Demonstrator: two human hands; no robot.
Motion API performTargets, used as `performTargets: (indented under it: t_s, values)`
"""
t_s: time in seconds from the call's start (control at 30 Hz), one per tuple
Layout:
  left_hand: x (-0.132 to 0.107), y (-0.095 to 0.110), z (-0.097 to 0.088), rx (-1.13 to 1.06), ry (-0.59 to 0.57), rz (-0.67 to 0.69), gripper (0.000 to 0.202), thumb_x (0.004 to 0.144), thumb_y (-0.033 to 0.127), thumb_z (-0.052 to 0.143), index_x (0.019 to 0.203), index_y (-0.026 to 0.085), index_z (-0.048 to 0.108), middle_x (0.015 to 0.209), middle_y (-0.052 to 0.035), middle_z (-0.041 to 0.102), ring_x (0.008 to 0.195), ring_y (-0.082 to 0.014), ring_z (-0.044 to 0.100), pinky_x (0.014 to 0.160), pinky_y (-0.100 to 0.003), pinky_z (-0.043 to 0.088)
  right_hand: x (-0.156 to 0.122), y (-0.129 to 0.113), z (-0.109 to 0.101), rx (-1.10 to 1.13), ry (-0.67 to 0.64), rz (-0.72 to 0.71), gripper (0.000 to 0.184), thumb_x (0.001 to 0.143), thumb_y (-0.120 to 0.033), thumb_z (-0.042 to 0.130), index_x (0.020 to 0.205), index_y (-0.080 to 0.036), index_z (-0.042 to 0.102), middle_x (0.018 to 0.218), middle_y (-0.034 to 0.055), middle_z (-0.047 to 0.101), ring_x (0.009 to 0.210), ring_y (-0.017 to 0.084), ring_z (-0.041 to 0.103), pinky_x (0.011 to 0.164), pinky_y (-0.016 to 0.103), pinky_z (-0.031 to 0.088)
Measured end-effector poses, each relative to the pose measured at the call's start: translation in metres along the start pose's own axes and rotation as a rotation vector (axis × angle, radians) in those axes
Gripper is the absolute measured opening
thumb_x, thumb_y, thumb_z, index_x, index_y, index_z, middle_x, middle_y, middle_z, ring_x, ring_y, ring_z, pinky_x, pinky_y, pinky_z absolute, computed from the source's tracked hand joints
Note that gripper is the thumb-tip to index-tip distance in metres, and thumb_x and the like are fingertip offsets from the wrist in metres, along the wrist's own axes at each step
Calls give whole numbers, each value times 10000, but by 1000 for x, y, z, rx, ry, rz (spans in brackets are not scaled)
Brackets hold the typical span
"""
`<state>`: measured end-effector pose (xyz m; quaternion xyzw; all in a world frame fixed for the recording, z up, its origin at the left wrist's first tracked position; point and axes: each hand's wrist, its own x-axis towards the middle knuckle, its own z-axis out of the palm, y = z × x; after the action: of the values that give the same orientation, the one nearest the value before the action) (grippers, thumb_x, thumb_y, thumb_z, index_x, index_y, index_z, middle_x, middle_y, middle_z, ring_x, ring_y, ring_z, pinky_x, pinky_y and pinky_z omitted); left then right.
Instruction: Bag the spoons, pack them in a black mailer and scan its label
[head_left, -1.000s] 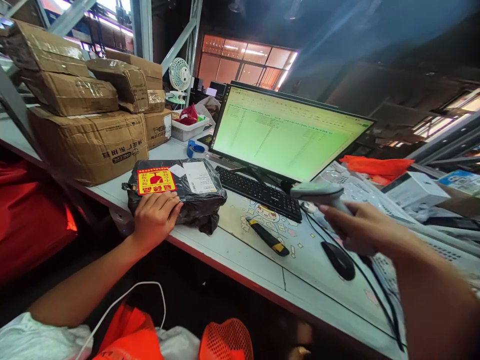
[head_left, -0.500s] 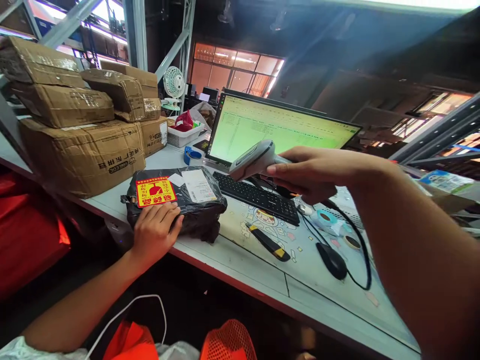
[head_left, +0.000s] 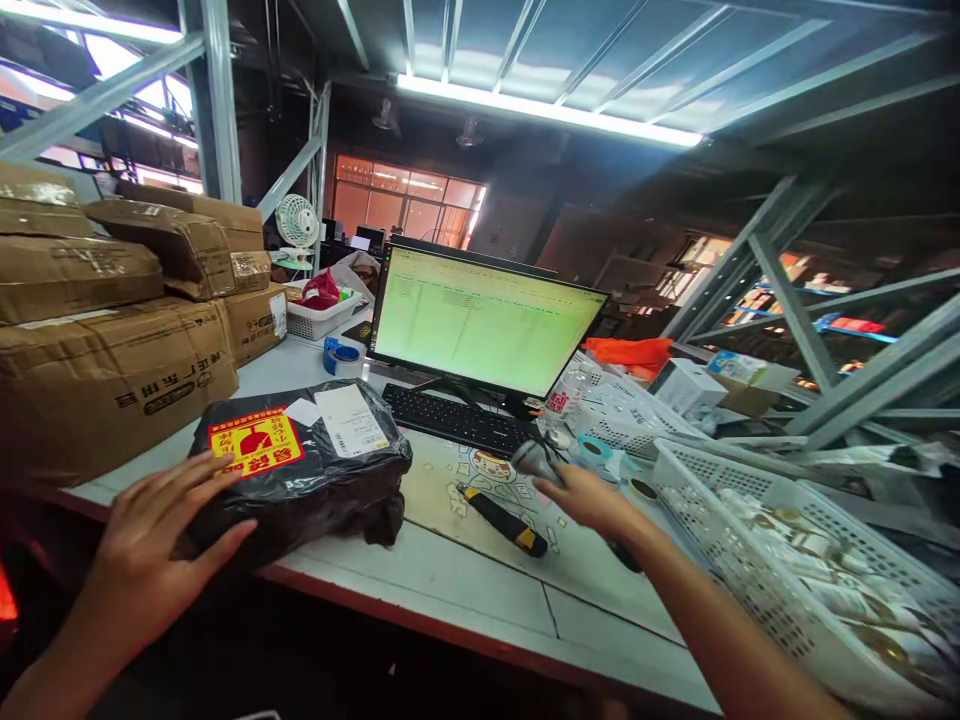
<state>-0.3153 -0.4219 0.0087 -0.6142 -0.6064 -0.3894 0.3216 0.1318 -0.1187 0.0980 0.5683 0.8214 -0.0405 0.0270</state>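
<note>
A black plastic-wrapped package [head_left: 315, 500] lies on the desk, bearing a red-and-yellow warning sticker [head_left: 255, 445] and a white shipping label [head_left: 350, 420]. My left hand [head_left: 161, 525] is at its left front corner, fingers spread, fingertips over the edge of the sticker. Low over the mat, by the right end of the black keyboard [head_left: 461, 420], my right hand [head_left: 589, 497] is closed around a barcode scanner [head_left: 534, 460], whose head points left. Part of the scanner's handle is hidden by the hand. In front of the keyboard lies a yellow-and-black utility knife [head_left: 504, 518].
Cardboard boxes [head_left: 112, 385] are stacked on the left. A monitor [head_left: 480, 325] stands behind the keyboard, with blue tape [head_left: 341, 355] to its left. White perforated baskets [head_left: 750, 560] line the right side, one filled with small items. A metal rack [head_left: 217, 110] frames the desk.
My right hand has lowered the scanner from in front of the monitor to just above the mat. My left hand has slid left along the package and spread its fingers. The view has shifted.
</note>
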Motion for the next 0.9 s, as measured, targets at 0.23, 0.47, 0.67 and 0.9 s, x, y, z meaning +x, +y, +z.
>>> performTargets:
  t_s: [0.23, 0.47, 0.67, 0.9]
  values:
    - [-29, -40, 34, -242, -1, -86, 867, 840, 359, 813, 1588, 555, 420, 1599, 55, 497, 1439, -413, 519, 1166, -705, 458, -22, 66, 93, -33, 30, 191, 677, 1088, -436, 384, 1598, 8, 411, 1314, 257, 664, 1231, 398, 657, 1029, 496, 509]
    - [-14, -27, 40, -261, 99, -74, 803, 828, 308, 743, 1514, 637, 486, 1480, 172, 573, 1319, -354, 635, 1264, -653, 408, -1, 178, 117, 63, 533, 142, 759, 948, -573, 419, 1468, -43, 577, 1430, 229, 604, 1320, 419, 578, 1140, 578, 449]
    - [-5, -8, 43, -234, 149, -51, 761, 814, 263, 694, 1456, 646, 554, 1391, 163, 636, 1181, -351, 709, 1136, -624, 534, 7, 219, 162, 224, 546, 7, 732, 957, -618, 460, 1465, -104, 574, 1463, 207, 570, 1322, 355, 596, 1170, 499, 461]
    - [17, 21, 37, -170, 99, 143, 828, 814, 182, 609, 1553, 541, 505, 1223, 101, 725, 963, -289, 780, 824, -489, 684, 14, 220, 163, 146, 499, 2, 699, 969, -511, 409, 1520, -108, 558, 1482, 205, 538, 1318, 365, 580, 1135, 535, 481]
